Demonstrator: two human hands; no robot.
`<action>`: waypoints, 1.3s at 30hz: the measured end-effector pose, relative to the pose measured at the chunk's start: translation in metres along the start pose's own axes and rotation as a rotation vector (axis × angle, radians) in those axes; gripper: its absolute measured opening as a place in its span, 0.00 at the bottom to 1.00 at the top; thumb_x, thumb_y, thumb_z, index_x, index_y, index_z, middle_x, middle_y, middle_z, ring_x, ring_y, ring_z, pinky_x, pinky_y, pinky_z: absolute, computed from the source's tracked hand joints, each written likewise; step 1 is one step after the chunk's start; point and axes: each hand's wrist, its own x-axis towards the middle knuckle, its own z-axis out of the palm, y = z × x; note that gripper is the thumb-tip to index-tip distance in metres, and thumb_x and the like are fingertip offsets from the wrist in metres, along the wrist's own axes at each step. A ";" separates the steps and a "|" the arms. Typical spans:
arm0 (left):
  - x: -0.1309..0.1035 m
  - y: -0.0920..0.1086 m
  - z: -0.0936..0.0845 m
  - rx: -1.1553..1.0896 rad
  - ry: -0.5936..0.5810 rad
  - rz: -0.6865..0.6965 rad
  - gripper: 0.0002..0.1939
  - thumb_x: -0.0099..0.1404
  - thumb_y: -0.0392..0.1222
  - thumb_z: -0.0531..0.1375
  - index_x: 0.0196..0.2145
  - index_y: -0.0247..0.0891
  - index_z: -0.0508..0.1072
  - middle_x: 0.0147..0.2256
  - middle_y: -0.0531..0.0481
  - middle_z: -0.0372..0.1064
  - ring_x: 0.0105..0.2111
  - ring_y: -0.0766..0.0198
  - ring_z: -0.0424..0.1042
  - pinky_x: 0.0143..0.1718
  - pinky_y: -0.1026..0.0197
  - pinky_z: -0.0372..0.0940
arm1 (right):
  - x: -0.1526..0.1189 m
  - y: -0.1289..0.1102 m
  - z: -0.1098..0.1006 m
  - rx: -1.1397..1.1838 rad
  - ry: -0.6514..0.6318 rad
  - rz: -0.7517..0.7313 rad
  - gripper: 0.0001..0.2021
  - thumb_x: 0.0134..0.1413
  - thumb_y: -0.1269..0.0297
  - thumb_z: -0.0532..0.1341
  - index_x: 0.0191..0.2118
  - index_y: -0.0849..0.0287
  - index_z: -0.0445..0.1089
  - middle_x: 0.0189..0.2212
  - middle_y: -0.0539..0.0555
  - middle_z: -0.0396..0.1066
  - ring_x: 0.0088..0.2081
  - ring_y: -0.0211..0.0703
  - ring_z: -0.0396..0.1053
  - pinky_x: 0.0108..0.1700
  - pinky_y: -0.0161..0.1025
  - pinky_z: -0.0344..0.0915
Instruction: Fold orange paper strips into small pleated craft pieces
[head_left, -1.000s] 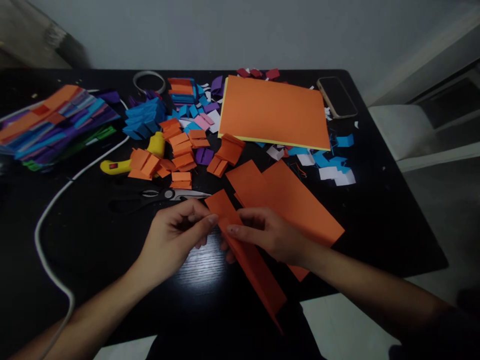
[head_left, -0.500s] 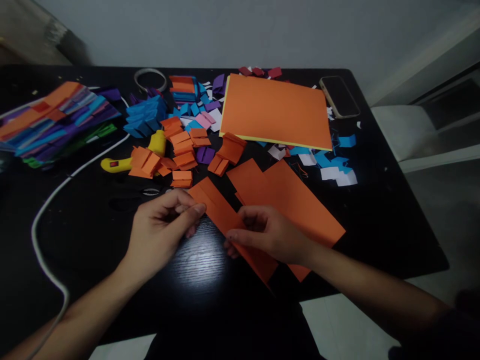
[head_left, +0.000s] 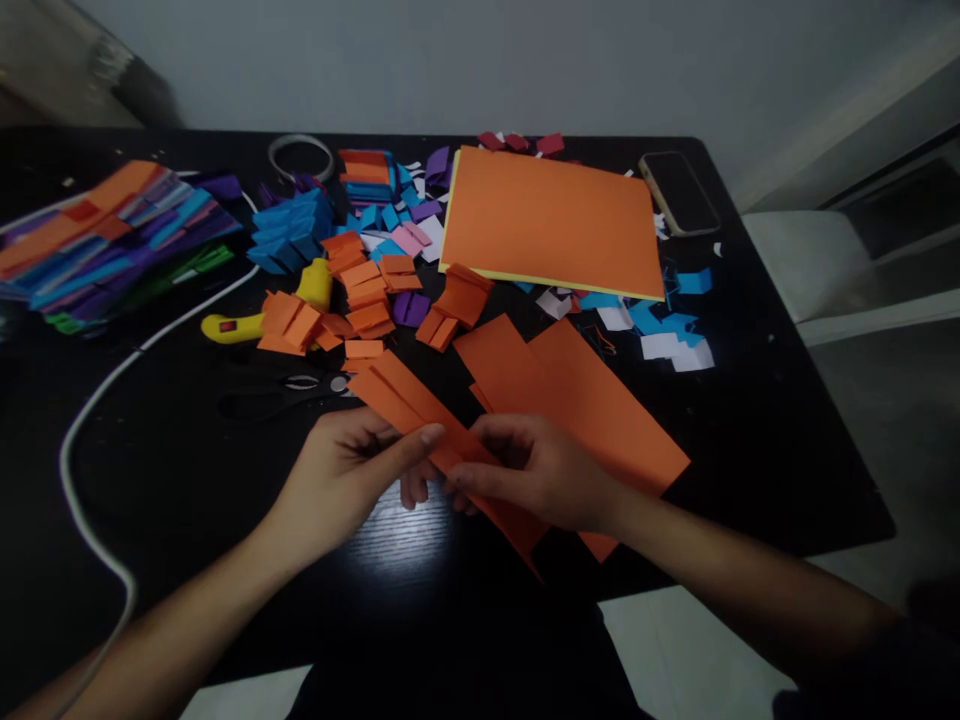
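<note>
A long folded strip of orange paper [head_left: 405, 395] slants between my two hands, above the dark table. My left hand [head_left: 360, 460] pinches it near its middle, thumb on top and fingers beneath. Farther along the lower edge, my right hand [head_left: 536, 470] grips the same strip between thumb and fingers. Flat orange paper pieces [head_left: 592, 400] lie on the table behind and partly under my right hand. Black-handled scissors [head_left: 277, 395] rest just beyond my left hand, their tip covered by the strip.
Small folded orange pieces [head_left: 367, 285] cluster behind the strip, beside a yellow-handled tool [head_left: 232, 328]. A stack of orange sheets [head_left: 555, 220] lies at the back, a phone [head_left: 679, 193] to its right. Colourful folded strips [head_left: 120, 240] and a white cable [head_left: 97, 400] occupy the left.
My left hand has slid right along the strip, closer to my right hand. The strip's far end has shifted left and now overlaps the scissors' tip.
</note>
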 end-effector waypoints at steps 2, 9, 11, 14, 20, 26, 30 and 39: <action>0.000 0.002 -0.004 0.019 0.015 0.018 0.14 0.68 0.42 0.65 0.24 0.36 0.78 0.20 0.52 0.76 0.17 0.67 0.74 0.21 0.69 0.70 | -0.001 0.000 -0.001 0.020 -0.022 0.009 0.13 0.54 0.59 0.75 0.36 0.61 0.75 0.31 0.52 0.80 0.33 0.39 0.78 0.38 0.37 0.72; 0.001 0.011 -0.013 0.141 0.017 0.067 0.16 0.68 0.41 0.65 0.22 0.38 0.80 0.20 0.52 0.77 0.19 0.67 0.77 0.25 0.70 0.72 | -0.001 -0.002 -0.001 0.043 0.009 0.044 0.11 0.54 0.60 0.75 0.36 0.62 0.78 0.33 0.53 0.82 0.31 0.39 0.79 0.37 0.37 0.75; 0.000 0.011 -0.012 0.141 0.014 0.066 0.16 0.68 0.41 0.65 0.22 0.38 0.80 0.19 0.52 0.77 0.19 0.67 0.77 0.25 0.70 0.72 | 0.000 -0.003 -0.001 0.043 0.014 0.042 0.11 0.54 0.61 0.75 0.36 0.62 0.78 0.33 0.53 0.81 0.30 0.38 0.79 0.36 0.36 0.75; 0.000 0.009 -0.013 0.135 0.035 0.064 0.16 0.68 0.43 0.66 0.23 0.38 0.80 0.20 0.52 0.77 0.20 0.67 0.77 0.25 0.69 0.72 | -0.001 -0.004 -0.001 0.038 0.008 0.053 0.12 0.54 0.60 0.75 0.36 0.62 0.78 0.33 0.53 0.81 0.30 0.37 0.79 0.35 0.35 0.75; 0.001 0.004 -0.019 0.047 0.135 0.094 0.16 0.69 0.46 0.66 0.24 0.39 0.79 0.21 0.53 0.76 0.20 0.67 0.75 0.25 0.67 0.71 | -0.001 -0.004 -0.004 0.072 -0.034 0.088 0.11 0.58 0.59 0.73 0.38 0.62 0.78 0.35 0.53 0.81 0.30 0.36 0.78 0.35 0.34 0.74; -0.001 0.000 -0.012 -0.007 -0.059 -0.004 0.15 0.68 0.43 0.67 0.24 0.37 0.80 0.19 0.53 0.76 0.17 0.66 0.74 0.20 0.68 0.71 | -0.001 -0.003 -0.004 0.011 -0.026 0.043 0.12 0.58 0.58 0.73 0.38 0.62 0.77 0.34 0.53 0.81 0.30 0.36 0.78 0.35 0.34 0.75; -0.001 -0.001 -0.010 -0.050 -0.081 -0.031 0.10 0.68 0.41 0.67 0.29 0.36 0.82 0.23 0.51 0.80 0.19 0.64 0.78 0.20 0.67 0.74 | 0.000 -0.004 -0.003 0.021 -0.018 0.059 0.12 0.58 0.58 0.73 0.38 0.63 0.77 0.34 0.53 0.81 0.31 0.37 0.78 0.34 0.35 0.75; 0.003 0.005 -0.012 -0.006 0.034 -0.018 0.10 0.66 0.42 0.68 0.27 0.36 0.82 0.22 0.50 0.80 0.20 0.63 0.78 0.24 0.67 0.76 | -0.002 -0.007 -0.004 -0.041 0.033 -0.015 0.15 0.55 0.58 0.74 0.43 0.61 0.77 0.34 0.53 0.80 0.30 0.38 0.78 0.35 0.36 0.76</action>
